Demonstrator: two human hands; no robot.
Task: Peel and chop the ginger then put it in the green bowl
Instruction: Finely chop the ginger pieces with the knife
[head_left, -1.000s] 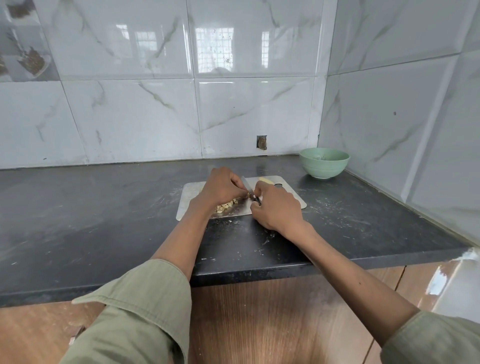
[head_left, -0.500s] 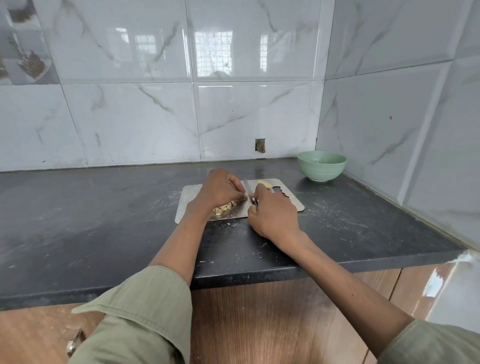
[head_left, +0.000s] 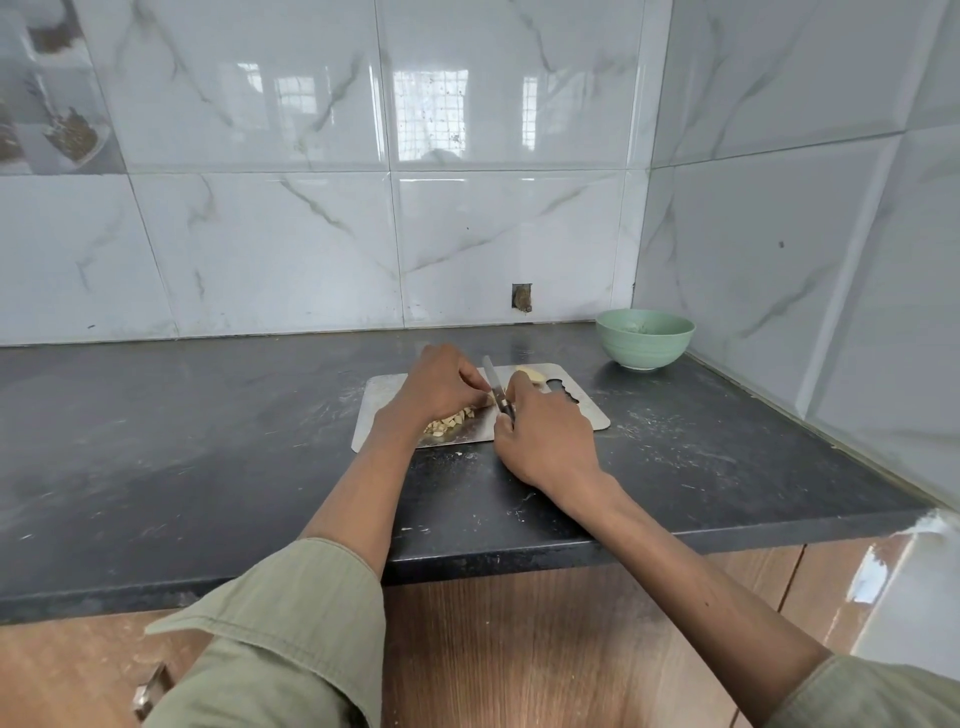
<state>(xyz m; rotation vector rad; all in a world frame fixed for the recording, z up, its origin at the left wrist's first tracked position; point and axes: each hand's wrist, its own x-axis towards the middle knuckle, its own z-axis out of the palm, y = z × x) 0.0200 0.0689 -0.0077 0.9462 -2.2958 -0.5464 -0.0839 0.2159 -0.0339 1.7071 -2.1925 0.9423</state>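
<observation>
A steel cutting board (head_left: 379, 405) lies on the dark counter. On it, my left hand (head_left: 439, 387) has its fingers curled down over a piece of ginger that is mostly hidden. A pile of chopped ginger bits (head_left: 451, 420) lies just below that hand. My right hand (head_left: 540, 439) grips the knife (head_left: 493, 382), whose blade points away beside my left fingertips. A peeled yellow ginger piece (head_left: 530, 374) rests at the board's far edge. The green bowl (head_left: 644, 339) stands at the back right, near the corner.
The black counter (head_left: 182, 447) carries pale scuffs and crumbs around the board. Marble-look tiled walls (head_left: 260, 249) close it in at the back and on the right. A small hole (head_left: 521, 297) sits in the back wall. Wooden cabinet fronts (head_left: 545, 649) lie below.
Both hands stay at the board with the knife beside my left fingers; only the view has shifted slightly. The pile of bits looks the same.
</observation>
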